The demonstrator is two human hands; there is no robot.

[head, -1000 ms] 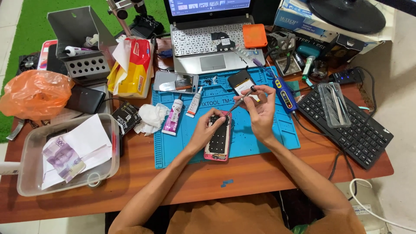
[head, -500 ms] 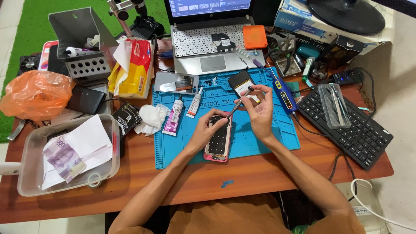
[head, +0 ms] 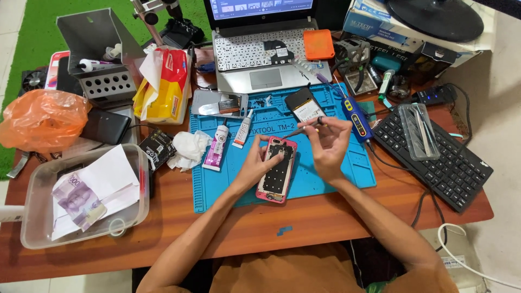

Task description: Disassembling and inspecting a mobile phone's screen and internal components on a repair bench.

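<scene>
An opened phone with a pink frame (head: 277, 172) lies back-up on the blue repair mat (head: 325, 173). My left hand (head: 262, 158) rests on the phone's left edge and holds it down. My right hand (head: 329, 142) hovers just right of the phone, gripping a thin dark tool (head: 303, 129) whose tip points left over the phone's upper end. A phone battery (head: 305, 104) lies on the mat behind my right hand. Two glue tubes (head: 217, 147) sit left of the phone.
A laptop (head: 263, 59) stands behind the mat, a black keyboard (head: 434, 157) with a clear tool case at right. A clear tub (head: 32, 217) with papers sits at left, beside a crumpled tissue (head: 187, 149), an orange bag (head: 40, 119) and a snack pack (head: 163, 87).
My right hand has shifted the thin tool slightly. The left hand stays on the phone, which has not moved.
</scene>
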